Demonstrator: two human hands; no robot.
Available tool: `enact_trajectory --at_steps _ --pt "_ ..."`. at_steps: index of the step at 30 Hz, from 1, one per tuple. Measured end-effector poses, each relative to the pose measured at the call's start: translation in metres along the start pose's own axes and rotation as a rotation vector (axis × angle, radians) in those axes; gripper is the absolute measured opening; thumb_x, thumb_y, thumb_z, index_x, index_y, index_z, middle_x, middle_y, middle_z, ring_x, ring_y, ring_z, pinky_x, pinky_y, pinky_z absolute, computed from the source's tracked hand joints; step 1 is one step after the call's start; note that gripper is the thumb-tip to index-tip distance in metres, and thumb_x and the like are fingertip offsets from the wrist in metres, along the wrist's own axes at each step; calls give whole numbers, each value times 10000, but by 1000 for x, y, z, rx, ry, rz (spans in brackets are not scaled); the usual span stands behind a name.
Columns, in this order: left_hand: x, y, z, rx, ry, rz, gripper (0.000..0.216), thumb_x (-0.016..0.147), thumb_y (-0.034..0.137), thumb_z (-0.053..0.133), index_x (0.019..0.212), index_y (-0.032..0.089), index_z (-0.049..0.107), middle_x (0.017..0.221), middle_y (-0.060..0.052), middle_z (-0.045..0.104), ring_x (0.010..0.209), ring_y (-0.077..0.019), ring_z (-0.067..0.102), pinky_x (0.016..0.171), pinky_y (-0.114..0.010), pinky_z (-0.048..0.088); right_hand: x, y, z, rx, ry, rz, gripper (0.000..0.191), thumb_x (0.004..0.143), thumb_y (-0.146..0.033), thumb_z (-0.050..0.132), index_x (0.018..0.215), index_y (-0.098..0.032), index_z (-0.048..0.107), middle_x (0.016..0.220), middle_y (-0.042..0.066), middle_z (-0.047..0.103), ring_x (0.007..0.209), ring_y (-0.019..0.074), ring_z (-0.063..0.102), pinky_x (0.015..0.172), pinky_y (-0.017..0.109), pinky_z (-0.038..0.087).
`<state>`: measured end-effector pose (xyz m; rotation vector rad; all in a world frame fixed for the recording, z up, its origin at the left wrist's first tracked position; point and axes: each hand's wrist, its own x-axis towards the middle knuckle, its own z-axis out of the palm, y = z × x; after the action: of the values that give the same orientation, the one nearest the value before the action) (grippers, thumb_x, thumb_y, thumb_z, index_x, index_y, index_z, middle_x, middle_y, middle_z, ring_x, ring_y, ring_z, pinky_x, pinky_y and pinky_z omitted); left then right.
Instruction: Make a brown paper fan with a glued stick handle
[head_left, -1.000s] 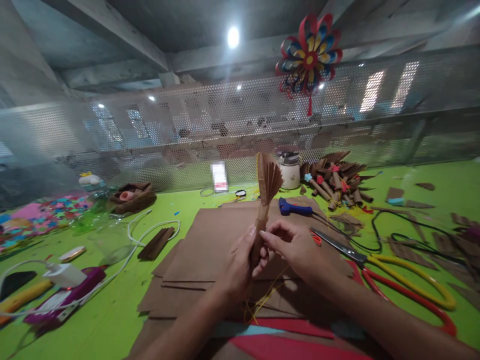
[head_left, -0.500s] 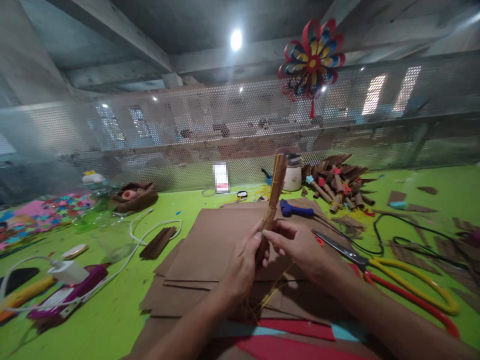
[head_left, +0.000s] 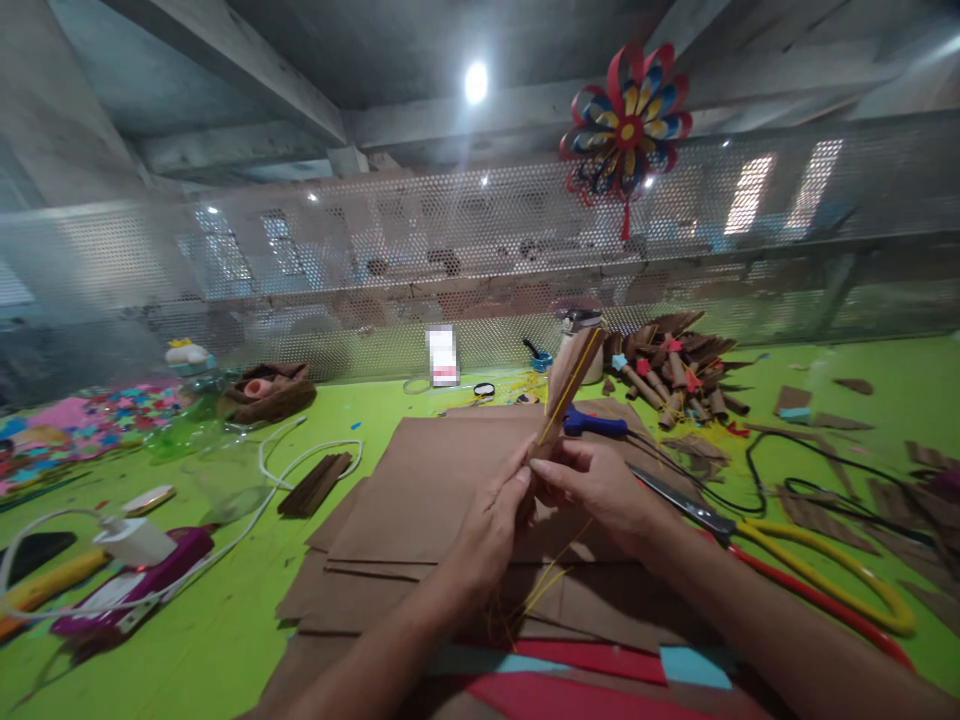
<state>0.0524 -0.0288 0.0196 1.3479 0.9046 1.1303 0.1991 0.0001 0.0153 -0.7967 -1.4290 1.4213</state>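
Note:
A pleated strip of brown paper [head_left: 568, 388] stands up from between my two hands, tilted to the right, with yellow thread running along it. My left hand [head_left: 491, 510] is closed round its lower end. At the same spot my right hand [head_left: 589, 485] pinches with thumb and fingers; the paper's base is partly hidden by the fingers. Loose yellow thread [head_left: 546, 590] hangs below onto a stack of brown paper sheets [head_left: 405, 490]. Just behind the right hand lies a blue glue gun [head_left: 596, 424].
Large scissors [head_left: 720, 525] with yellow and red handles lie at right. Finished paper bundles [head_left: 675, 370] with stars are heaped behind. At left are a folded brown paper piece [head_left: 315, 484], a white cable [head_left: 247, 560] and a purple power strip [head_left: 135, 585]. A jar [head_left: 592, 365] stands at the back.
The top of the pleated paper has tipped to the right and its folds have spread slightly. Both hands stay in nearly the same place, still gripping its lower end.

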Motion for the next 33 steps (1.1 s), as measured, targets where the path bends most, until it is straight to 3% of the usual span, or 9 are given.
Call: enact_trajectory --at_steps 7,12,21,27,33 --pt "2 -3 0 -316 -107 -126 589 835 463 501 1354 219 364 776 -36 617 623 -117 549 481 -179 359 1 -4 -9 81 -113 37 326 755 -390 648 934 -120 617 619 3 596 517 109 530 533 249 406" --pt "2 0 1 -338 -69 -156 537 802 426 580 1255 171 442 729 -20 594 573 -79 511 478 -157 350 3 -4 -13 130 -178 52 382 757 -403 650 1003 -111 627 649 24 616 575 124 558 585 268 433" --pt "5 -5 2 -286 3 -127 651 724 466 660 1281 188 469 688 12 560 538 -60 464 471 -159 299 3 0 -6 28 -50 -6 390 727 -425 684 968 -120 648 711 29 627 616 124 555 579 251 431" --pt "6 -8 0 -183 -3 -80 525 759 464 622 1195 180 554 701 14 539 528 -53 408 472 -164 271 3 1 -5 -97 24 -34 326 736 -440 655 803 -121 663 650 4 592 570 99 490 542 226 372" --pt "8 -9 -1 -59 71 11 433 771 401 625 1123 150 601 614 28 495 542 -77 392 491 -174 287 0 -4 3 -200 111 -71 314 743 -436 638 729 -122 650 598 -11 548 554 95 441 516 220 330"
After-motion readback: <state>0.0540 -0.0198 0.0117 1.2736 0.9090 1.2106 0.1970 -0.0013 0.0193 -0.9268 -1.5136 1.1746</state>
